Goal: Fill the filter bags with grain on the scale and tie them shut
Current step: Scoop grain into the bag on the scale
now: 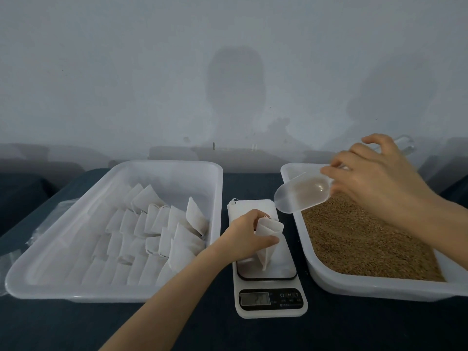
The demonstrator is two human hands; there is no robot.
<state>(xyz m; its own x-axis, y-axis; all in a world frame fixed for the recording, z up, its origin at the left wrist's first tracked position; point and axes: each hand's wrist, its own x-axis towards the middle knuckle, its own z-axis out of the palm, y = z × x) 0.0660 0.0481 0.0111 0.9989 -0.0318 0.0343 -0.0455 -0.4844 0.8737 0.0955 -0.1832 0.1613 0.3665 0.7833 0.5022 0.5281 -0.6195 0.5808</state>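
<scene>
On the scale, a filter bag is pinched open by the left hand. A scoop with grain is gripped in the right hand nearby. Filling and tying seem outstanding; many bags lie in the left tray.

We find the scale hemmed between the bag tray and the grain tray; open tabletop lies along the near edge.

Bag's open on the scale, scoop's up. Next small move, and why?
Probably move the scoop over the bag and tip: the left hand holds it open on the scale, while the scoop, in the right hand, hangs off to its right.
</scene>
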